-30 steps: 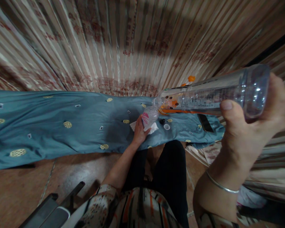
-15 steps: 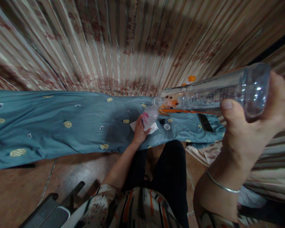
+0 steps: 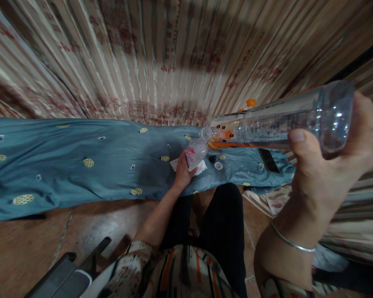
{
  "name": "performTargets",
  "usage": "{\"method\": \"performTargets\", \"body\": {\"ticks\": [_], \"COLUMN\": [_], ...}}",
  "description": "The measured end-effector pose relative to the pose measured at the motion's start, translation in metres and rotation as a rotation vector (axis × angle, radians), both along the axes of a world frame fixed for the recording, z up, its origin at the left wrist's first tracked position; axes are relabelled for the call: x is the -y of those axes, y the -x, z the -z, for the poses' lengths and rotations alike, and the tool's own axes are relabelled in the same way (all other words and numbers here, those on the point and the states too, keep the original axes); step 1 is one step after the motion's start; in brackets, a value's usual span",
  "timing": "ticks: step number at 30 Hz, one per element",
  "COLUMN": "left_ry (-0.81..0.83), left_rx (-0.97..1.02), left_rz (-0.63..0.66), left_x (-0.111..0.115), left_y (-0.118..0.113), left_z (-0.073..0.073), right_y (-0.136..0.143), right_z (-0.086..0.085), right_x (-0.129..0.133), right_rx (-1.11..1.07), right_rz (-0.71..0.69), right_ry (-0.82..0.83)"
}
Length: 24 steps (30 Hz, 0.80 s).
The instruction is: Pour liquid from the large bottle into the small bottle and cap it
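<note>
My right hand grips the base of a large clear plastic bottle, raised and tipped so that its neck points left and down. At its lower end the neck meets the top of a small clear bottle with a pink mark. Around that small bottle my left hand is closed, holding it above a white tissue. Whether liquid runs between the two bottles I cannot tell. Just right of the tissue lie a small black piece and a round translucent cap.
A blue-green cloth with pineapple prints covers the long surface before me. A dark phone lies at its right end. Behind the large bottle shows an orange object. Pleated curtains hang beyond; a dark chair-like frame stands lower left.
Almost nothing differs. Both bottles and both hands hold nearly the same places, the right wrist shifting only very slightly.
</note>
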<state>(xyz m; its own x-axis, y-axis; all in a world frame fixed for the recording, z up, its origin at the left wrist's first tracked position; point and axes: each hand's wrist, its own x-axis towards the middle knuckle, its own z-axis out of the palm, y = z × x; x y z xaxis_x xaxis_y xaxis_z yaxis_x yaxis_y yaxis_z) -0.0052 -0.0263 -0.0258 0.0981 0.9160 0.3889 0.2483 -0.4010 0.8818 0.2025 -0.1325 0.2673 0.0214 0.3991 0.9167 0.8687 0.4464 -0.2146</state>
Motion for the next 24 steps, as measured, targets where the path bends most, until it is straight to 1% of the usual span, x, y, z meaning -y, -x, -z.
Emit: {"method": "performTargets", "body": {"ticks": [6, 12, 14, 17, 21, 24], "left_ry": [-0.024, -0.036, -0.034, -0.031, -0.024, -0.011], "left_rx": [0.002, -0.016, -0.015, -0.008, 0.000, -0.004], "left_rz": [-0.008, -0.001, -0.005, -0.003, 0.000, -0.001], "left_x": [-0.001, -0.002, -0.002, -0.002, -0.002, -0.001], "left_y": [-0.001, -0.001, -0.001, -0.001, -0.001, -0.001], "left_z": [0.003, 0.007, 0.007, 0.006, 0.005, 0.004], "right_y": [-0.002, 0.024, 0.031, 0.039, 0.046, 0.049], "right_z": [-0.005, -0.010, -0.012, -0.016, -0.020, -0.022], "right_x": [0.002, 0.010, 0.012, 0.013, 0.014, 0.014], "right_rx": [-0.096, -0.219, -0.221, -0.246, -0.378, -0.364], "right_rz": [-0.021, -0.022, -0.019, -0.030, -0.026, -0.015], "right_ry": [0.076, 0.099, 0.111, 0.118, 0.117, 0.113]}}
